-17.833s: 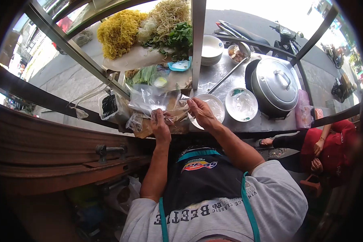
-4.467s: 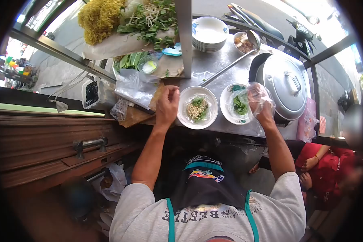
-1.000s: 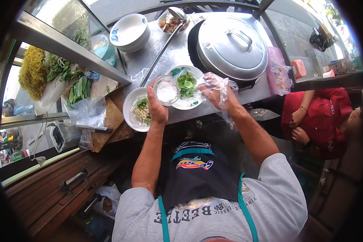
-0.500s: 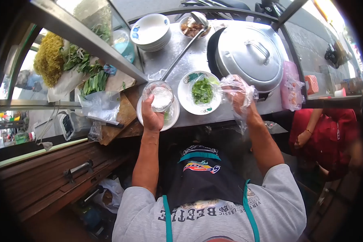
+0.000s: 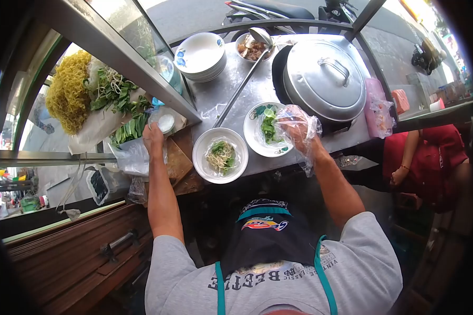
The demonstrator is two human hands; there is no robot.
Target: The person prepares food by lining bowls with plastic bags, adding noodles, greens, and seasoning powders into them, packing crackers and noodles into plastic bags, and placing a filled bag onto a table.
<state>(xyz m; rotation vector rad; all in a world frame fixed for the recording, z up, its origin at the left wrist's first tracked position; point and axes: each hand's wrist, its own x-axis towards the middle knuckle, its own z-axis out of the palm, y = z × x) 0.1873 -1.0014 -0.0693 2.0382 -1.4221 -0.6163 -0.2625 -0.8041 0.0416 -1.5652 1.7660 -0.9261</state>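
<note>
My left hand (image 5: pixel 153 139) is closed round a small clear jar of white powder (image 5: pixel 166 124), at the left edge of the counter by the leafy greens. My right hand (image 5: pixel 296 128), covered by a clear plastic bag (image 5: pixel 309 140), is over the right rim of a white bowl with green patterns (image 5: pixel 254 143). Its fingers curl close to chopped greens (image 5: pixel 268 127) in that bowl; the crinkled plastic obscures what they grip. Between my hands stands a plain white bowl (image 5: pixel 201 167) lined with clear plastic, holding bean sprouts and greens (image 5: pixel 222 157).
A large lidded pot (image 5: pixel 326 81) stands at the right. Behind are stacked bowls (image 5: pixel 199 52), a bowl of brown food pieces (image 5: pixel 250 48) and a long ladle (image 5: pixel 240 86). Yellow noodles (image 5: pixel 68 94) lie left behind the frame post. A person in red (image 5: pixel 423 163) is at right.
My left hand has carried the jar left, away from above the plain bowl, uncovering its sprouts. My right hand has shifted left over the patterned bowl's rim.
</note>
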